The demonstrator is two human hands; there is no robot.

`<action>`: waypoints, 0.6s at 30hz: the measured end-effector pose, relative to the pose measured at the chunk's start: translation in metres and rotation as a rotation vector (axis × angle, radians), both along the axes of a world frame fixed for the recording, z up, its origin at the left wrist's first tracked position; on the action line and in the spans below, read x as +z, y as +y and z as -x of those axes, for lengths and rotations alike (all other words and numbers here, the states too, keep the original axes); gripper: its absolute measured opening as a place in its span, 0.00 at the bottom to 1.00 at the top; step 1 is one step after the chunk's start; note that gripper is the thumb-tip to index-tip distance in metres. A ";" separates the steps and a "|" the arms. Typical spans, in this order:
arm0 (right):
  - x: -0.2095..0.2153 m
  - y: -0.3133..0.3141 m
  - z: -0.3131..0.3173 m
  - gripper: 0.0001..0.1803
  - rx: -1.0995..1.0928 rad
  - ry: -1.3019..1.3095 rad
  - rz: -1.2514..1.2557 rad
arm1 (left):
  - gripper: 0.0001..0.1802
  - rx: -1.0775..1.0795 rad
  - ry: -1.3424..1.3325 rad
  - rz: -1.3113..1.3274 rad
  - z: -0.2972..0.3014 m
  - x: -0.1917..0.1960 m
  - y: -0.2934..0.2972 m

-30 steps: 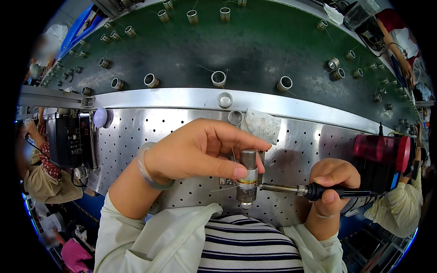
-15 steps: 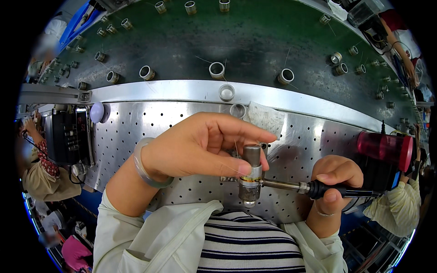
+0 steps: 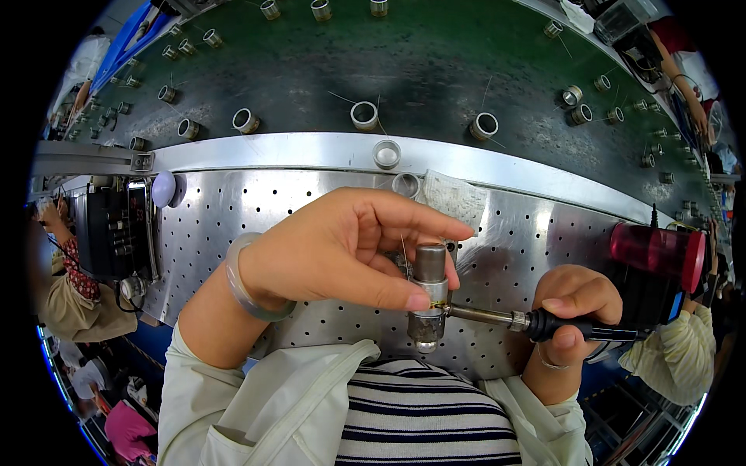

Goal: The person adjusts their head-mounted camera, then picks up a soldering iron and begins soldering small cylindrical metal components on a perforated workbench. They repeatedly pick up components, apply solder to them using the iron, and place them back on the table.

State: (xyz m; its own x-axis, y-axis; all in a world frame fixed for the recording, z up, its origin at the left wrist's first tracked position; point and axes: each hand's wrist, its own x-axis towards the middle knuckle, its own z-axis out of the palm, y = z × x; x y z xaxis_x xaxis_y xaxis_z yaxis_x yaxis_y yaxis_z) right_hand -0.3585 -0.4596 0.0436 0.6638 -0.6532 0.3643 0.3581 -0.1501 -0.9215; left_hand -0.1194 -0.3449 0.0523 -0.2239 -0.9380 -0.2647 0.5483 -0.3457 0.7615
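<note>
My left hand [image 3: 326, 252] is closed on a small metal ring [image 3: 435, 291] that sits round a dark metal cylinder [image 3: 430, 266]. The thumb presses on the ring's left side, and a finger shows behind the cylinder. A thin wire rises beside the thumb, and a narrow yellowish band circles the ring. My right hand [image 3: 584, 299] grips the black handle of a soldering iron [image 3: 536, 322]. Its metal shaft points left, and the tip meets the lower part of the ring near the band. Below the ring, the cylinder ends in a rounded shiny knob.
Beneath my hands lies a perforated metal worktop [image 3: 225, 225]. Beyond it runs a green belt [image 3: 295, 85] bearing several metal rings with wires. A clear round cup [image 3: 386, 154] rests on the rail, near a folded cloth [image 3: 451, 198]. A red cylinder [image 3: 657, 252] stands right; other people work both sides.
The rings on the belt have shifted slightly left. Less of the yellow band shows on the ring in my left hand. The soldering iron stays against it.
</note>
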 end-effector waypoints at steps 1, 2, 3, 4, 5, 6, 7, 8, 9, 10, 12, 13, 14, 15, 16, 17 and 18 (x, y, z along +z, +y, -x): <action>0.000 0.000 0.000 0.14 0.003 -0.007 -0.015 | 0.34 0.000 0.001 0.000 0.000 -0.001 0.000; 0.000 0.001 0.000 0.14 0.006 -0.014 -0.030 | 0.34 0.001 0.002 0.000 0.000 -0.001 0.000; -0.001 0.001 0.000 0.14 0.009 -0.021 -0.045 | 0.34 0.001 0.002 0.000 0.000 -0.002 0.000; -0.001 0.001 0.000 0.15 0.003 -0.021 -0.039 | 0.34 0.002 0.003 -0.003 0.000 -0.001 -0.001; -0.001 0.001 0.001 0.15 -0.002 -0.021 -0.032 | 0.34 0.004 0.003 -0.006 0.001 -0.001 -0.001; 0.000 0.001 0.001 0.15 -0.008 -0.021 -0.026 | 0.34 0.005 0.004 -0.008 0.001 -0.001 -0.001; -0.001 0.001 0.001 0.15 -0.008 -0.017 -0.024 | 0.34 0.004 0.005 -0.005 0.001 -0.001 -0.001; -0.001 0.001 0.002 0.16 -0.007 -0.014 -0.022 | 0.34 0.003 0.006 -0.002 0.001 -0.002 -0.002; -0.001 0.001 0.002 0.16 -0.007 -0.010 -0.019 | 0.34 0.002 0.007 0.001 0.002 -0.002 -0.002; -0.001 0.001 0.002 0.16 -0.010 -0.007 -0.022 | 0.35 -0.002 -0.006 0.007 0.001 -0.003 -0.002; 0.001 0.001 0.002 0.16 -0.018 -0.002 -0.027 | 0.35 -0.010 -0.030 0.019 0.001 -0.005 -0.002; 0.001 0.001 0.002 0.16 -0.019 0.001 -0.023 | 0.35 -0.011 -0.024 0.018 0.001 -0.005 -0.002; 0.001 0.001 0.003 0.16 -0.020 0.004 -0.018 | 0.35 -0.012 -0.019 0.017 0.001 -0.005 -0.003; 0.001 0.000 0.003 0.16 -0.021 0.006 -0.013 | 0.35 -0.014 -0.013 0.015 0.002 -0.005 -0.003; 0.001 0.000 0.003 0.16 -0.018 0.007 -0.002 | 0.35 -0.011 -0.009 0.013 0.002 -0.005 -0.003; 0.001 0.000 0.003 0.16 -0.014 0.009 0.008 | 0.35 -0.008 -0.004 0.012 0.002 -0.005 -0.003; 0.001 -0.001 0.003 0.16 -0.011 0.010 0.019 | 0.36 -0.005 0.000 0.010 0.003 -0.004 -0.003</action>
State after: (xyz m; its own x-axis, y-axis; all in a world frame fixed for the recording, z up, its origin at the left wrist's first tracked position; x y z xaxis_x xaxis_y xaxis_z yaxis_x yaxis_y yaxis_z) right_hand -0.3619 -0.4605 0.0448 0.6602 -0.6535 0.3703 0.3475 -0.1714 -0.9219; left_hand -0.1222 -0.3480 0.0479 -0.2288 -0.9393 -0.2557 0.5464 -0.3413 0.7648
